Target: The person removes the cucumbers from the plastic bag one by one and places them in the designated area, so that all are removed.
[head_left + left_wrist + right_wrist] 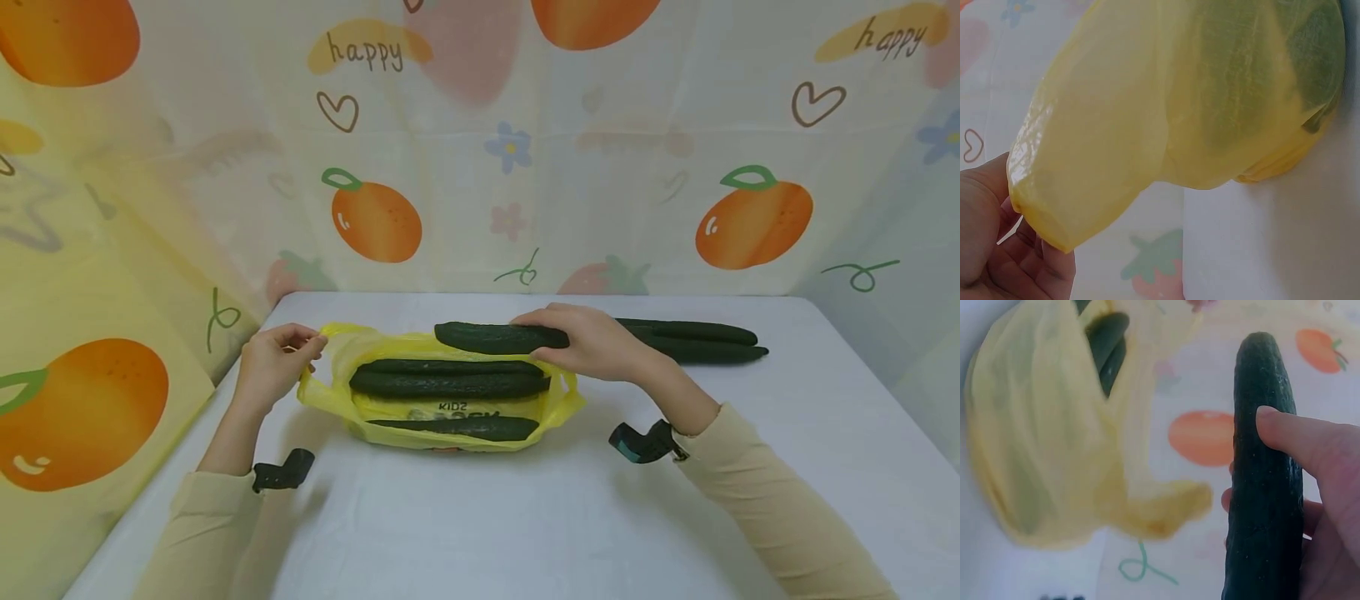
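Observation:
A yellow plastic bag [390,406] lies open on the white table [525,525] with several dark green cucumbers [450,379] inside. My left hand [273,364] pinches the bag's left handle [1079,187] and holds it up. My right hand [592,340] grips another cucumber [495,337] lengthwise, just above the bag's far rim. In the right wrist view that held cucumber [1263,487] fills the right side, with the bag [1041,444] to its left. Two more cucumbers [697,342] lie on the table behind my right hand.
A fruit-print curtain [480,150] walls the table at the back and on both sides. The table's left edge [172,467] runs close under my left forearm.

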Motion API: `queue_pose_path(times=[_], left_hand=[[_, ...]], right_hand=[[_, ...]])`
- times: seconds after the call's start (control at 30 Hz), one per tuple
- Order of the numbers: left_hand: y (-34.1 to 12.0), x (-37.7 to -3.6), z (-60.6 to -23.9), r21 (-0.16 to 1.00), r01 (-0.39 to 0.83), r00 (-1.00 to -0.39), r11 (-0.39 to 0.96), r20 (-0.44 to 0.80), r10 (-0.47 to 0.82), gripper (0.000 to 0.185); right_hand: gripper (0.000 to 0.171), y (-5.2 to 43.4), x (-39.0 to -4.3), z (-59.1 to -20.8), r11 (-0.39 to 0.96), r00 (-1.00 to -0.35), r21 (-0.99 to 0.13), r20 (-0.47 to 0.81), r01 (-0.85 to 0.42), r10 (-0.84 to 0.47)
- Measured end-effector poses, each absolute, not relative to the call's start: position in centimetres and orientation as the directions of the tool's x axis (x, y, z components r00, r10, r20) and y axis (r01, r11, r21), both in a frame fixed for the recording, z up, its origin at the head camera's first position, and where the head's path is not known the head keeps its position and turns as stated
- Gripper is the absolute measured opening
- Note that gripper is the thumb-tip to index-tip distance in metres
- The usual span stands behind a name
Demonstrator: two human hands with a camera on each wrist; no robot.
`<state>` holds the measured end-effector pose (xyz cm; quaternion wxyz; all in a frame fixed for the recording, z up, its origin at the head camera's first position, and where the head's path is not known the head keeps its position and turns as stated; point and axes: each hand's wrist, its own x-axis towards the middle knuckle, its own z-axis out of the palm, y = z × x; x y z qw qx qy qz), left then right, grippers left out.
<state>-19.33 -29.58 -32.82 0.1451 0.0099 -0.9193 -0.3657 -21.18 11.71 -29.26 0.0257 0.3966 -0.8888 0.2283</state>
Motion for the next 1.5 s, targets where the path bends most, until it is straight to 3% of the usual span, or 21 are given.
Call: queue_pose_path(times=[0.73, 1.5], left_hand=[[-29.5, -19.6, -32.8, 0.672, 0.100, -0.955, 0.734, 0.271, -0.118, 0.029], [-29.7, -19.6, -32.9, 0.662, 0.080, -0.958, 0.745, 0.258, -0.127, 0.029]], right_hand=[[0.042, 19.7, -22.5, -30.3, 0.659, -0.778, -0.420, 0.245, -0.623, -0.579], [0.041, 25.3, -23.7, -34.8, 0.740, -0.838, -0.404, 0.160, -0.538, -0.521]])
